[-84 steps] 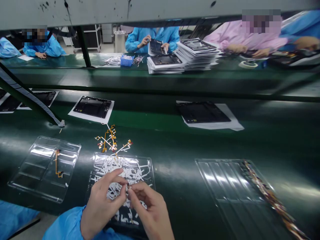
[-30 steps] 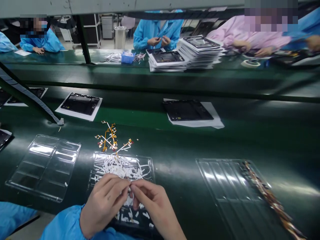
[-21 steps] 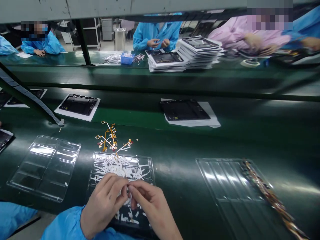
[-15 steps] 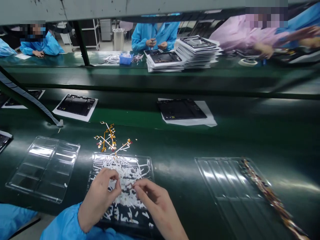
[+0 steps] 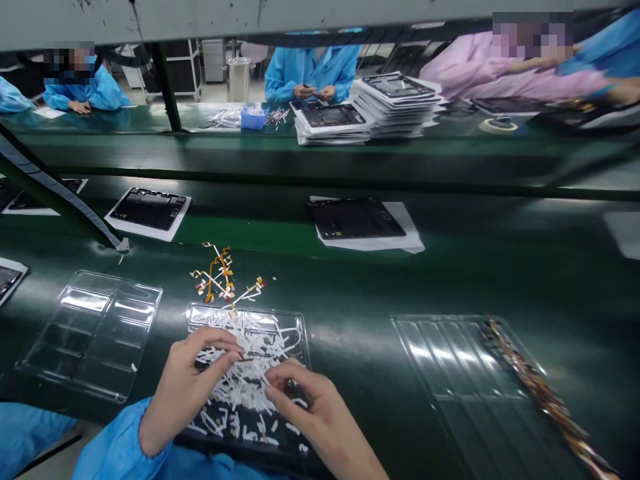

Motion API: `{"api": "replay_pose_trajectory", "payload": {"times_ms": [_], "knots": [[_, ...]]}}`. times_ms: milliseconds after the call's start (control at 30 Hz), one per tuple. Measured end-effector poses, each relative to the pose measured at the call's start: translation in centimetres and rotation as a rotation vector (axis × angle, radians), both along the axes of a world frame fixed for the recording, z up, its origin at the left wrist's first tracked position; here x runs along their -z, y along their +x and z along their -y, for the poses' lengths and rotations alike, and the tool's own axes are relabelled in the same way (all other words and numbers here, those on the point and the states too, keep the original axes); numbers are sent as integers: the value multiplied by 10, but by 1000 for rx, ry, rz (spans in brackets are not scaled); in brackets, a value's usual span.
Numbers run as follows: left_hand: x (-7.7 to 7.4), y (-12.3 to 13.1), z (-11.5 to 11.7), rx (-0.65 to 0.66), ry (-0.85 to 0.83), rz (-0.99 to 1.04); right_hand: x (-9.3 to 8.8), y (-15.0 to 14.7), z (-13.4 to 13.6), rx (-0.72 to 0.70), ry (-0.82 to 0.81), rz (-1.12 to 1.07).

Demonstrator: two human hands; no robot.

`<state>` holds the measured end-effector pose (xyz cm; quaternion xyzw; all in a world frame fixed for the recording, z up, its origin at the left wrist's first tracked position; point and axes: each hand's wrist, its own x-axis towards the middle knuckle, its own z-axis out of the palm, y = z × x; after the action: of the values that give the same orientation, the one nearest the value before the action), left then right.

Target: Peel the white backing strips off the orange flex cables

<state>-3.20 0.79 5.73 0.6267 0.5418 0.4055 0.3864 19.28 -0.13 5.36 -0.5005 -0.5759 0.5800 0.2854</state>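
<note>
My left hand (image 5: 193,383) pinches a thin reddish-brown strip, which looks like a small flex cable (image 5: 245,359), between thumb and fingers. To its right, my right hand (image 5: 320,410) has thumb and forefinger drawn together; whatever lies between them is too small to make out. Both hands are above a heap of white paper-like strips (image 5: 250,397) on a clear plastic tray (image 5: 303,327) with a dark surface at its near end. Just beyond the tray lies a loose cluster of orange and white flex cables (image 5: 215,277).
At left lies a clear compartment tray (image 5: 95,333). Another ribbed tray (image 5: 430,353) at right carries a row of brown flex cables (image 5: 535,387). Dark tablet housings (image 5: 357,219) rest on white sheets along the belt. A slanted post (image 5: 65,193) stands left. Co-workers sit across, near stacked housings (image 5: 397,110).
The thin strip at my right fingertips is now in my left hand's pinch. My left fingers have straightened, and my right hand has lowered slightly. The housings on the belt have shifted a little left.
</note>
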Motion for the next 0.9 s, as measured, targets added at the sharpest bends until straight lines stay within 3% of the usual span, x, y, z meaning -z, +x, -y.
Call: {"api": "replay_pose_trajectory", "payload": {"times_ms": [200,400,733,900], "knots": [[-1,-5,-2,-60,184,-165,10,2,1,36,23,-6],[6,27,14,183,293,-189,0,-4,0,25,56,-43],[15,26,18,165,404,-382,-1,-14,5,-5,148,13],[37,12,7,46,339,-395,-20,23,8,12,187,48]]}}
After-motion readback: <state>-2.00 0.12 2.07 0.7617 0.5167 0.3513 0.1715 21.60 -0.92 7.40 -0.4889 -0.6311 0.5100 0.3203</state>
